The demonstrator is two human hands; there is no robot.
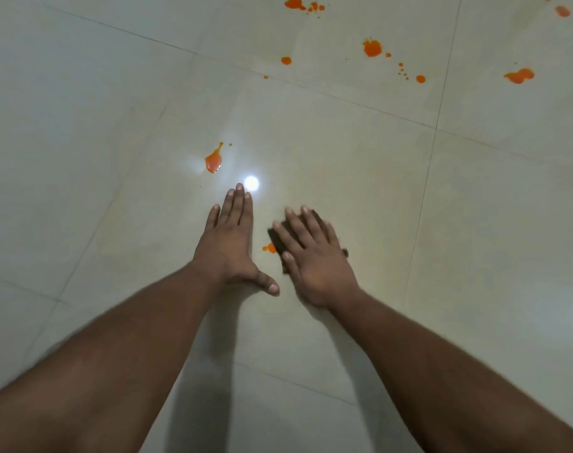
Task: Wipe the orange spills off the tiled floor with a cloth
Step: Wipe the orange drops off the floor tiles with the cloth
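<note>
Item, wiping barely begun: my right hand (314, 256) presses flat, fingers straight, on the dark cloth (275, 235) at centre frame beside one orange spot (269, 248), left hand (231, 243) flat on the tiled floor (82, 158), splashes (372, 48) remaining upper right.

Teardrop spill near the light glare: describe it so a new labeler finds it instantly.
Start at the bright light reflection on the tiled floor, just beyond the left hand fingertips. Slightly left and farther away lies the teardrop spill. Unlike the scattered orange splats far off to the right, or the small spot beside the cloth, it sits alone, with a thin tail pointing away.
</note>
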